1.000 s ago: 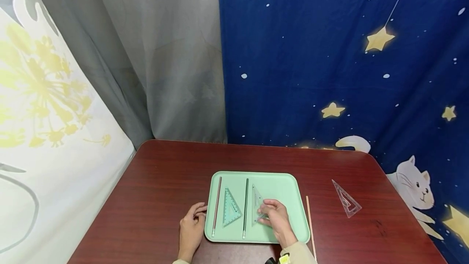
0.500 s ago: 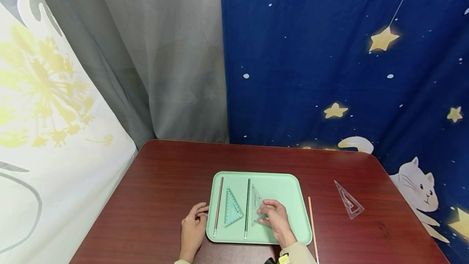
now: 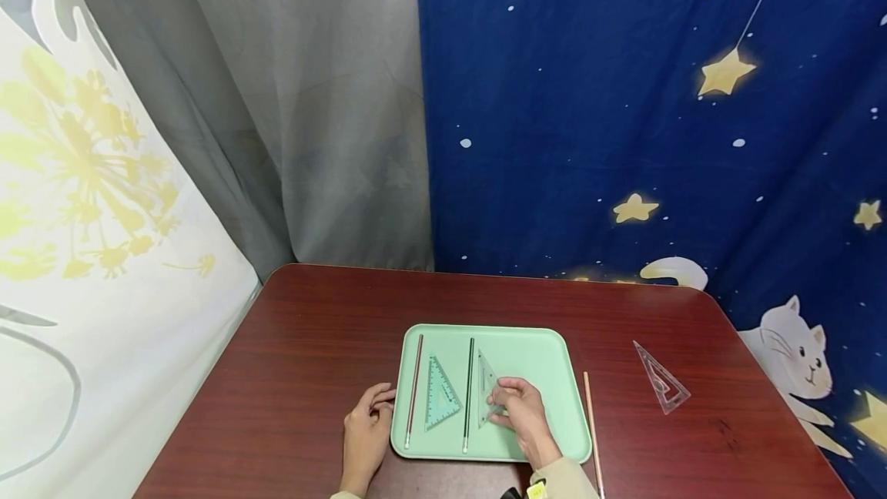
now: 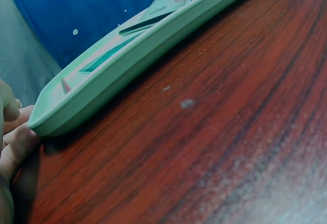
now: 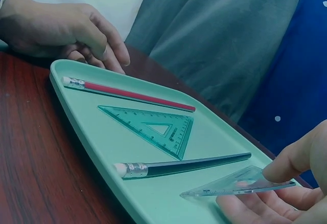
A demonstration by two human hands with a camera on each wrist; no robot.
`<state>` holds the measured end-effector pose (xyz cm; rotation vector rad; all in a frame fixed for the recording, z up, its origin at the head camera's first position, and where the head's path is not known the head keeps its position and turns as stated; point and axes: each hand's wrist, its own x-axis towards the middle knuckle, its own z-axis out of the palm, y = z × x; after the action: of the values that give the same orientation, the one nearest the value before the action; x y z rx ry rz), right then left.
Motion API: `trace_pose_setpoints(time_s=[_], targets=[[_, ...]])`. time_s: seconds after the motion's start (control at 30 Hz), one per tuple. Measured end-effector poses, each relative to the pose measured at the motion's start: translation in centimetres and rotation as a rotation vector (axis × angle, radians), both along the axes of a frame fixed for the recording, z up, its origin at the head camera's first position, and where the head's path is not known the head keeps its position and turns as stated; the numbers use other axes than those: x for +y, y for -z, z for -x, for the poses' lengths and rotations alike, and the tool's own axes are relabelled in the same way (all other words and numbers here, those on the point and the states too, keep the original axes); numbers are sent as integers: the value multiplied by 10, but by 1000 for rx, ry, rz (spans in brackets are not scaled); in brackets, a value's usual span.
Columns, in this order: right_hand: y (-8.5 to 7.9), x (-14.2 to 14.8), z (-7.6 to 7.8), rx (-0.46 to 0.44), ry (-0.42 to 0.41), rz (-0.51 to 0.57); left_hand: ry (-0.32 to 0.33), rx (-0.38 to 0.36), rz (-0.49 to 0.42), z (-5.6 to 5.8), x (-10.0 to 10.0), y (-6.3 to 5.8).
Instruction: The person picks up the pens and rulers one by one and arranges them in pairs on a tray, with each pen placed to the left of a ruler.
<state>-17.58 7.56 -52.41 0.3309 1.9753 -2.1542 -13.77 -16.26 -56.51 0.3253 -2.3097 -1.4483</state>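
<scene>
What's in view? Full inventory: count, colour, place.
Table: 1, reddish brown, foreground
Tray: 1, pale green, on table
Red pencil: 1, red, leftmost in tray
Dark pencil: 1, near black, mid-tray
Teal triangle ruler: 1, teal, in tray between pencils
Held triangle ruler: 1, clear, over tray, right of dark pencil
Loose triangle ruler: 1, clear, on table, right of tray
Stick: 1, light brown, beside tray's right edge
Grey curtain: 1, grey, behind table
Blue curtain: 1, blue with stars, behind table
White curtain: 1, white and yellow, left of table
Sleeves: 2, beige, bottom edge
Left hand: 1, bare, at tray's left rim
Right hand: 1, bare, pinching held triangle ruler
</scene>
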Motion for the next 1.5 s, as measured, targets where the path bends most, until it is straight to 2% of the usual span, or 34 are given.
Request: trace_pose_setpoints(time_s=[0.17, 0.37, 0.57, 0.87, 1.2, 1.5], targets=[[-1, 0, -1, -1, -7, -29, 1, -11, -3, 0, 0, -1], [-4, 0, -4, 33, 5, -145, -2, -18, -4, 0, 0, -2], [-5, 2, -4, 79, 29, -232, -7, 3, -8, -1, 0, -3], [-6, 4, -4, 87, 14, -321, -14, 18, -6, 0, 0, -2], [-10, 6, -3, 142, 23, -541, -12, 14, -5, 1, 0, -1], [-9, 9, -3, 142, 18, -595, -14, -2, 4, 0, 0, -1]])
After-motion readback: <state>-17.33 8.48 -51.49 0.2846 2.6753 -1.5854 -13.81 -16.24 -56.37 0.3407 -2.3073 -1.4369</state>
